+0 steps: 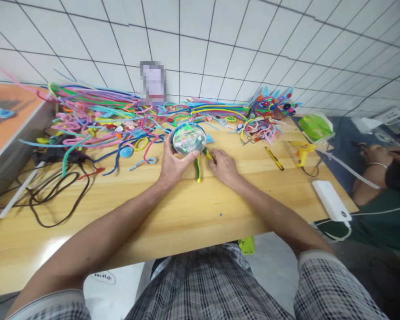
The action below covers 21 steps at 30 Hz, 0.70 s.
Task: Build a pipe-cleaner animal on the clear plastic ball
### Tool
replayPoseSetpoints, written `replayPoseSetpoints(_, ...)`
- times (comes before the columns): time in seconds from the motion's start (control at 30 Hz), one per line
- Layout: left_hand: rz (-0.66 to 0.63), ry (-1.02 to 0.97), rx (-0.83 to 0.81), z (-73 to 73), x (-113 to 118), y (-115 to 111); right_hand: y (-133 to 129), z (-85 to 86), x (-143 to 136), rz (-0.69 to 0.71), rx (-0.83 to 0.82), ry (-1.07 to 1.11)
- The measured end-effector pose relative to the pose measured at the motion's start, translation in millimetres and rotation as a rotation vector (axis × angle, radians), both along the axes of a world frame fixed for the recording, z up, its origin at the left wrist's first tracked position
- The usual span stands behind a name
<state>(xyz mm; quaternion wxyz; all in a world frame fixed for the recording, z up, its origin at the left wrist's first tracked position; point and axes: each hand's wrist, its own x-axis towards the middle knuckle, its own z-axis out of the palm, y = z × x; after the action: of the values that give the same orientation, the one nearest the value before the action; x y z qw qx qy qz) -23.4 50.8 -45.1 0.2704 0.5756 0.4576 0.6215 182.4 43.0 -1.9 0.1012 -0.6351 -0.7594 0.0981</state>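
Left hand (173, 163) holds the round piece (189, 138) (pliers (198, 171) in right hand (225, 166)).

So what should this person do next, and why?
Probably bring the right hand around both handles of the green-and-yellow tool: the handles stand spread, the hand is at only one of them, and the left hand holds the round, blue-rimmed piece right beside it.

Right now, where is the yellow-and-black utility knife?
In the head view, the knife lies right of centre, between the right hand and the yellow glue gun.
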Motion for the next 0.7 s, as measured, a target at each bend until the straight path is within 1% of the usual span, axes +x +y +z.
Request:
replayPoseSetpoints(0.03, -0.042, 0.024, 0.009, 1.3, 3, -5, 4, -0.1, -2, -0.013, -0.002, 0.01)
replayPoseSetpoints(0.1, -0.166, 0.076, 0.016, 3.3, 9, -14, 10, -3.8, -2, -0.035, -0.02, 0.034)
replayPoseSetpoints(0.2, -0.342, 0.127, -0.031, 4.8, 15, -25, 11, -14.7, 10, -0.029, -0.026, 0.071)
replayPoseSetpoints(0.3, -0.394, 0.166, -0.09, 6.1, 15, -28, 7, -20.8, 34, 0.038, 0.049, 0.111)
replayPoseSetpoints(0.37, -0.386, 0.227, -0.1, 7.4, 12, -28, -2, -17.7, 53, 0.087, 0.132, 0.17)
replayPoseSetpoints(0.43, -0.353, 0.326, -0.078, 8.7, 10, -28, -20, -9.2, 70, 0.119, 0.24, 0.239)
replayPoseSetpoints(0.5, -0.306, 0.426, -0.041, 9.3, 9, -29, -47, 1.1, 81, 0.167, 0.321, 0.275)
replayPoseSetpoints(0.6, -0.247, 0.498, -0.002, 8.1, 9, -29, -95, 10.6, 84, 0.402, 0.22, 0.251)
replayPoseSetpoints(0.63, -0.234, 0.503, 0.006, 7.4, 9, -29, -110, 10.9, 81, 0.471, 0.173, 0.222)
replayPoseSetpoints(0.7, -0.212, 0.503, 0.02, 5.9, 8, -28, -132, 7.1, 72, 0.544, 0.103, 0.157)
